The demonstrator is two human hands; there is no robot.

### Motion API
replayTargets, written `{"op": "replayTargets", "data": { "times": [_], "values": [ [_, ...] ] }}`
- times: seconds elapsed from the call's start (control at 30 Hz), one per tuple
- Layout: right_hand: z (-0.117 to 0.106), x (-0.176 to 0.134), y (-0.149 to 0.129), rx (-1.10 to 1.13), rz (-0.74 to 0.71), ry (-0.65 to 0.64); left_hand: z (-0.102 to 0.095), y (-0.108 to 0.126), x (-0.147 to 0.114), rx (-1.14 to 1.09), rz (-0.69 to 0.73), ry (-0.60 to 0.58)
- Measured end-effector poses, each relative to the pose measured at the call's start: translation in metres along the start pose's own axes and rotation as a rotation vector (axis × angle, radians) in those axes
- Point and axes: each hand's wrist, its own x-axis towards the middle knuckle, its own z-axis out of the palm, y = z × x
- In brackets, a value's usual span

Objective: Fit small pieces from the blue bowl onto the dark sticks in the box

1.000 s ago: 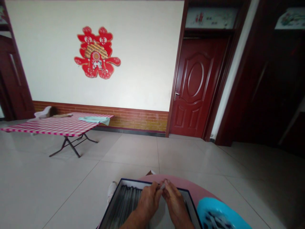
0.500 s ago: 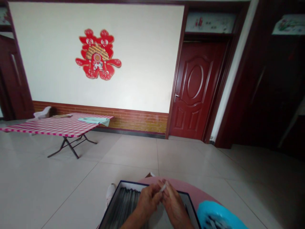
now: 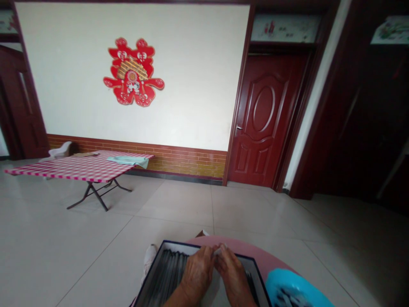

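Note:
Over a dark-rimmed shallow box (image 3: 180, 246), my left hand (image 3: 198, 273) and my right hand (image 3: 231, 273) meet with fingers closed. Between their fingertips shows a small whitish piece (image 3: 217, 252), too small and covered to name. Both hands appear to pinch it. Dark, thin rods (image 3: 169, 273) lie side by side in the left part of the box, and a few more dark ones show at its right side beyond my right hand. My fingers and wrists hide much of the box's middle.
The box rests on a round pink table (image 3: 255, 251). A blue basin (image 3: 281, 277) with greyish pieces stands at the right. Farther off are a folding table with a checked cloth (image 3: 73, 168), a red door (image 3: 262, 119) and a red wall decoration (image 3: 132, 76).
My left hand has turned so that its back faces up more, and its fingers now cover more of the whitish piece. The view has shifted slightly.

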Motion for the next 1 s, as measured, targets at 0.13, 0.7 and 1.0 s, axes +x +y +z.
{"op": "replayTargets", "data": {
  "times": [0.13, 0.7, 1.0],
  "values": [
    [-0.001, 0.001, -0.006, -0.08, -0.044, 0.047, -0.001, 0.004, 0.006, -0.293, -0.095, -0.032],
    [-0.002, 0.006, -0.006, 0.063, 0.071, -0.012, -0.001, 0.002, 0.008, -0.452, -0.202, -0.106],
    [-0.006, 0.007, 0.001, 0.075, 0.063, 0.091, -0.009, 0.008, 0.002, 0.18, -0.08, -0.171]
  ]
}}
